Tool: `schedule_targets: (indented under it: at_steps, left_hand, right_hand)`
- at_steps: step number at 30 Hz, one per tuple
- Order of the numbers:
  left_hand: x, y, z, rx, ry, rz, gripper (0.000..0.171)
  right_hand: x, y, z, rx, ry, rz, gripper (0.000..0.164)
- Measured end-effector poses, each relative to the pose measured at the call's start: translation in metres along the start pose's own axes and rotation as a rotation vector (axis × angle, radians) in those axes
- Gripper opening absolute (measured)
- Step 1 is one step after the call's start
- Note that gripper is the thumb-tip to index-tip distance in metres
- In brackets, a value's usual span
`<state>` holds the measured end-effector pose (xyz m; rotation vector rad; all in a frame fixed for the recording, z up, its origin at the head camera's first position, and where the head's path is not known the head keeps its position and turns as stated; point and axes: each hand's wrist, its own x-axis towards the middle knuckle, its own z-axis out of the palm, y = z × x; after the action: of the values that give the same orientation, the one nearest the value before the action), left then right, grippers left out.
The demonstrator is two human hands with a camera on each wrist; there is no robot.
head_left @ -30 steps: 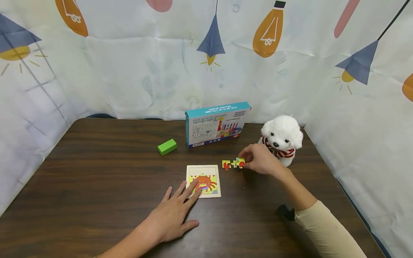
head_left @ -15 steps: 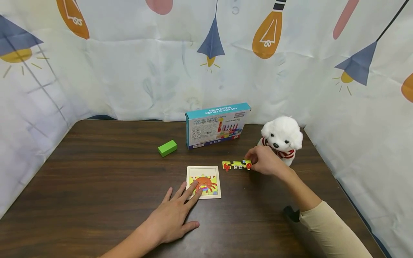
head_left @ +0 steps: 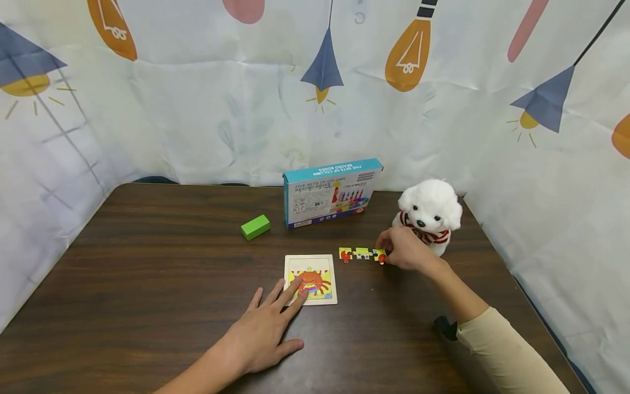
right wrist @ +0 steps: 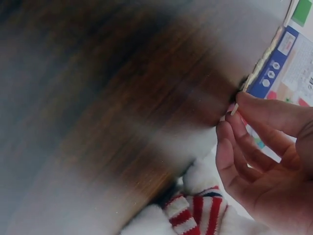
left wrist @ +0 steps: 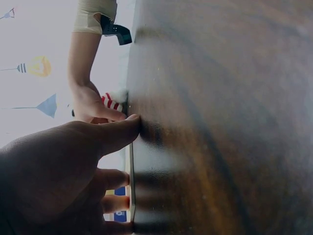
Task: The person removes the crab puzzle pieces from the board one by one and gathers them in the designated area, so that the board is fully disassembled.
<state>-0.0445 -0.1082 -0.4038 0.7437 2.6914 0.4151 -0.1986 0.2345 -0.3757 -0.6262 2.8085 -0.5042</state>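
My left hand (head_left: pixel 266 331) lies with its fingers spread, two fingertips on the lower left of a square wooden puzzle board (head_left: pixel 309 260). The board carries crab puzzle pieces (head_left: pixel 315 280), and its top strip is bare wood. To the right of it, my right hand (head_left: pixel 406 249) pinches a yellow and red puzzle piece (head_left: pixel 379 256) between thumb and fingers. That piece shows edge-on as a thin strip in the right wrist view. A yellow and white piece (head_left: pixel 362 253) and another yellow and red piece (head_left: pixel 345 255) lie in a row to its left.
A white plush dog (head_left: pixel 430 205) with a striped scarf sits just behind my right hand. Farther back stands a blue and white toy box (head_left: pixel 330 194). A green block (head_left: pixel 255 227) lies left of the box on the dark wooden table (head_left: pixel 162 262).
My right hand has moved right, drawing its puzzle piece away from the middle piece and then slightly nearer me. The left hand stays in place.
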Motion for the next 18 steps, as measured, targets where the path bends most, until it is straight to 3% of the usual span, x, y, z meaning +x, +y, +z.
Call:
schedule_targets:
  at_steps: [18]
  left_hand:
    - [-0.0013, -0.0011, 0.0029, -0.005, 0.023, 0.011, 0.086]
  right_hand:
    - [0.0007, 0.0031, 0.0056, -0.009, 0.038, -0.036, 0.024]
